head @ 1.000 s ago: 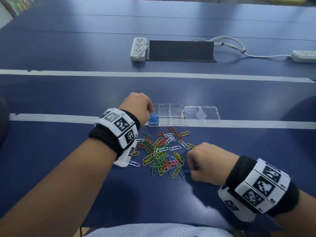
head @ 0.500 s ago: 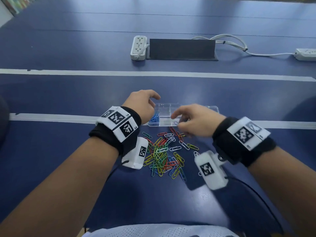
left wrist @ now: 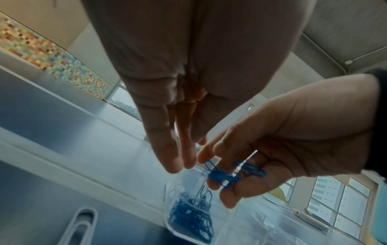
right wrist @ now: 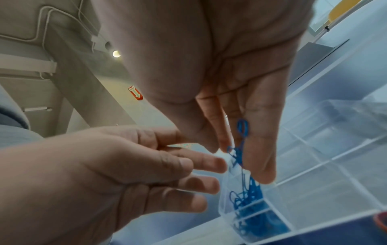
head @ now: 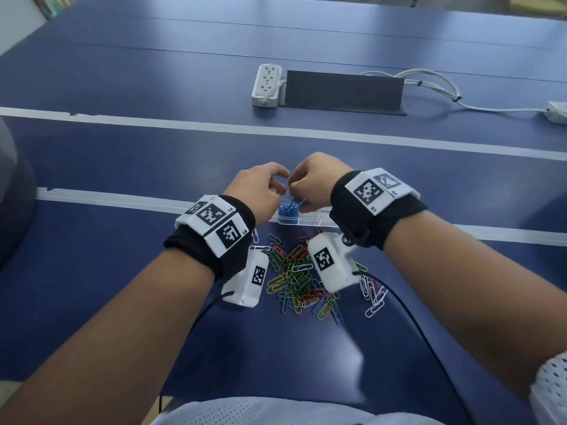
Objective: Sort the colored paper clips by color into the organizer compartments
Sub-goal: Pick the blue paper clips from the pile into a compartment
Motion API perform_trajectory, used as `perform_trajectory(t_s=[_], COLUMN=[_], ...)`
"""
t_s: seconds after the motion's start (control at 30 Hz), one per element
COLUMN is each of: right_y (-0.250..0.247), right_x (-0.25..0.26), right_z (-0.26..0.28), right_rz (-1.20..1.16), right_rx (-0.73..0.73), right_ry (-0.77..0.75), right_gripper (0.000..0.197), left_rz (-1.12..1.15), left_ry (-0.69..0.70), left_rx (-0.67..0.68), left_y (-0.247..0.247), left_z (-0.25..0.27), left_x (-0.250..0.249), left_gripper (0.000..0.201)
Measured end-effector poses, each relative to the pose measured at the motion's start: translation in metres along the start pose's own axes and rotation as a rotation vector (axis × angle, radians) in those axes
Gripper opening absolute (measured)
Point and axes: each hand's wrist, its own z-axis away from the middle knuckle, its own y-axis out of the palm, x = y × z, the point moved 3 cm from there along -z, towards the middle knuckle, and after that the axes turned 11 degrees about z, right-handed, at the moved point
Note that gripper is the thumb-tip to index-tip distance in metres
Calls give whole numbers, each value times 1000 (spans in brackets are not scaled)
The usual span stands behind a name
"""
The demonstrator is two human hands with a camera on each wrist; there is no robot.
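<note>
We hold both hands over the clear organizer [head: 302,221] on the blue desk [head: 122,167]. Our right hand [head: 313,182] pinches a tangle of blue clips [left wrist: 225,175] in curled fingers [right wrist: 258,149] above the blue-filled compartment [head: 288,210]; our left hand [head: 260,191] hovers at 9 o'clock, fingers [left wrist: 165,149] loosely straight, empty. Mixed clips [head: 297,280] lie at 6 o'clock of the organizer

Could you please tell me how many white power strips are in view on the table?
2: one power strip lies left of the dark panel at the far side of the table; a second power strip is cut off at the right edge. Others may lie outside the frame.
</note>
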Motion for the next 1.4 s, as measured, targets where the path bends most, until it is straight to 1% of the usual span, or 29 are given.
perform_trajectory(t_s=[0.1,0.27,0.4,0.47,0.57,0.67,0.77,0.83,0.9,0.93,1.0,1.1,1.23,1.33,1.4], right_y=[-2,-6,-5,-2,2,1,-2,-4,-3,-1,5,12,11,11,10], right_x=[3,4,4,4,1,0,-1,-3,-5,-7,-9,-10,-10,-10,-11], right_z=[2,5,9,8,5,5,7,7,8,8,9,10,14,15,15], right_rz=[9,27,-140,-186,-250,-362,-430,-344,-108,7,140,206,203,216,222], right_rx=[9,-4,8,4,-17,-47,-97,-122,-132,-122,-67,-35,-82,-70,-94], right_ry=[9,0,-4,-10,-40,-66,-70,-66,-62,-63,-65,-73,-95,-111,-119], right_gripper=[22,29,34,36,39,38,34,38,39,39,36,32,26,23,21], left_rz=[14,20,56,76,86,39,-106,-202,-242,-249,-271,-309,-338,-345,-332], left_ry=[-1,16,25,32,54,46,24,23,21,23,42,80,92,80,88], left_rx=[12,30,46,47,12,-8,20,32,29,25,15,8,-10,-11,-31], left_y=[2,-1,-2,-2,-5,-6,-2,0,1,1,1,2,6,7,6], left_z=[-1,0,2,2,3,1,-2,-4,-4,-5,-5,-4,-5,-5,-4], left_x=[2,3,8,9,11,13,17,19,20,19,18,15,14,13,12], left_gripper=[50,53,52,52,52,51,49,44,39,37,32,23,12,11,13])
